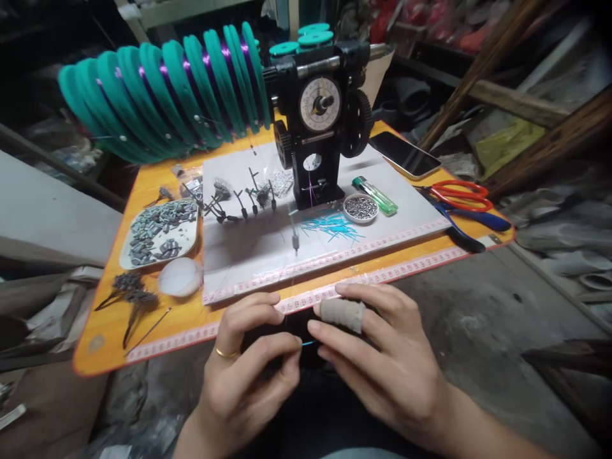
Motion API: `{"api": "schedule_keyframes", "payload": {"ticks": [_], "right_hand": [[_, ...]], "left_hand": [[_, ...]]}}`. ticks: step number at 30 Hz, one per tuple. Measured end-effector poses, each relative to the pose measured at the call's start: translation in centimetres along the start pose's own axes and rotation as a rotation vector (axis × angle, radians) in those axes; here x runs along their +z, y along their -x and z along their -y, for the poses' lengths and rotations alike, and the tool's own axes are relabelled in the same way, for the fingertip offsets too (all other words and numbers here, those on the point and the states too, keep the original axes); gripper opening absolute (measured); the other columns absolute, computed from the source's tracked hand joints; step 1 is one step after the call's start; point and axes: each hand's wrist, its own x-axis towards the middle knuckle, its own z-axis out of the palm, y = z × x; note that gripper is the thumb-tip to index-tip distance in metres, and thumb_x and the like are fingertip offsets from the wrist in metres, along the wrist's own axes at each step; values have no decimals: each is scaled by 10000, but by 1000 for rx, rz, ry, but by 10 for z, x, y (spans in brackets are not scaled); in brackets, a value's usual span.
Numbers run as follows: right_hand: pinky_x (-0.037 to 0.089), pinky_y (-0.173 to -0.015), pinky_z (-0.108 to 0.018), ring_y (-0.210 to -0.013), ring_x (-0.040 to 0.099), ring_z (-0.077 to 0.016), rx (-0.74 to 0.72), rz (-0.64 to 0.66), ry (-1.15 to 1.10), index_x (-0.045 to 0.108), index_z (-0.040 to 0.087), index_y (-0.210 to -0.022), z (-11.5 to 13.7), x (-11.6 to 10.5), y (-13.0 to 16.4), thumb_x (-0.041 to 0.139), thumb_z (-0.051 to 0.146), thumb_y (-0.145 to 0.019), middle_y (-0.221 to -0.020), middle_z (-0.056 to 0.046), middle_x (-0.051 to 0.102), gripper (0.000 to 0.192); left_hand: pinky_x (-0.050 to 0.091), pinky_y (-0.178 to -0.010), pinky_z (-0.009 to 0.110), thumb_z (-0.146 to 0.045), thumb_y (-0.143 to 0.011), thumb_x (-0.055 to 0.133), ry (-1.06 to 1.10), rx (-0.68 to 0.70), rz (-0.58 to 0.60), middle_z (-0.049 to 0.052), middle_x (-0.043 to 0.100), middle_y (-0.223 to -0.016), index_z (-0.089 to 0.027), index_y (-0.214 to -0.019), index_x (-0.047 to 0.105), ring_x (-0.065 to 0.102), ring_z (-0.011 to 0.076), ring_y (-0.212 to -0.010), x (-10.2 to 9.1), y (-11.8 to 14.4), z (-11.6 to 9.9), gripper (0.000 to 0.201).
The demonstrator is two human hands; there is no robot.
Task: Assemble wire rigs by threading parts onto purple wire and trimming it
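A short turquoise tube piece (308,343) lies crosswise between two bare hands, its long axis running left to right, held low in front of the near edge of an orange work board (109,331). The left hand (248,370) pinches one end between thumb and forefinger; a gold ring (225,352) sits on one finger. The right hand (377,357) meets it from the other side, fingertips pressed toward the tube's right end, a cloth wrap (342,313) around one finger. Both hands are equally close to the piece. Farther up the board lies a loose pile of matching turquoise tubes (332,226), a small round dish of metal beads (361,208), and a black winding machine (320,127) with a dial.
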Motion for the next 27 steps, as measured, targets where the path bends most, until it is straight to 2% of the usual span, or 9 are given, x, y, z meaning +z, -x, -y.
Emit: {"api": "schedule_keyframes", "payload": {"ticks": [4, 8, 11, 14, 17, 19, 21, 23, 27], "right_hand": [[365, -989, -430, -997, 604, -195, 30, 6, -43, 699, 232, -971, 3, 6, -3, 656, 172, -881, -818, 5, 707, 116], [386, -915, -414, -922, 612, -190, 30, 2, -42, 683, 217, -909, 9, 9, -1, 659, 167, -869, -801, 5, 704, 69], [395, -880, -408, -880, 618, -191, 29, -13, -27, 671, 202, -870, 14, 13, 0, 660, 149, -850, -790, -4, 701, 57], [394, -867, -405, -855, 618, -194, 44, -5, 1, 670, 196, -859, 16, 16, -1, 655, 139, -841, -776, -10, 696, 61], [388, -877, -406, -867, 617, -201, 48, 11, 15, 676, 195, -871, 15, 17, -1, 644, 148, -852, -786, -16, 698, 60], [379, -886, -409, -886, 614, -205, 54, 30, 10, 675, 194, -881, 13, 17, -1, 639, 153, -862, -802, -22, 699, 57], [373, -886, -406, -899, 607, -206, 60, 55, -3, 673, 192, -894, 12, 16, -2, 634, 154, -874, -810, -27, 698, 57], [364, -887, -401, -912, 599, -205, 55, 77, -14, 670, 191, -911, 11, 15, -3, 623, 158, -889, -813, -27, 694, 62], [337, -906, -406, -934, 579, -206, 28, 111, -32, 659, 178, -909, 10, 15, -7, 599, 158, -911, -819, -28, 683, 63]], "left_hand": [[538, -826, 376, -43, -802, 641, -19, -50, -76, 45, 504, -962, -227, -896, 660, 561, 194, -965, 3, 7, -3, 208], [547, -712, 275, -29, -814, 624, 103, -123, -46, 30, 565, -887, -211, -929, 656, 591, 133, -822, 7, 14, -5, 217], [573, -754, 273, -27, -831, 607, 342, -293, -74, 41, 656, -940, -203, -937, 635, 651, 140, -872, 18, 19, -10, 208], [593, -715, 262, -68, -856, 598, 572, -503, -190, 46, 679, -911, -196, -884, 623, 678, 148, -854, 34, 25, -17, 134], [595, -635, 226, -126, -867, 616, 662, -640, -297, 44, 671, -864, -191, -941, 613, 686, 137, -767, 47, 29, -22, 99], [599, -643, 217, -140, -873, 621, 664, -695, -340, 34, 677, -890, -214, -1071, 575, 691, 127, -762, 52, 32, -24, 216], [607, -707, 231, -121, -876, 617, 631, -674, -358, 25, 679, -927, -240, -1133, 537, 695, 126, -810, 54, 35, -24, 295], [601, -776, 253, -80, -870, 606, 566, -600, -349, 20, 668, -945, -242, -1105, 540, 691, 129, -858, 53, 37, -22, 293], [563, -789, 268, -2, -833, 589, 449, -457, -303, 10, 619, -936, -234, -1070, 527, 647, 131, -872, 49, 38, -17, 338]]}}
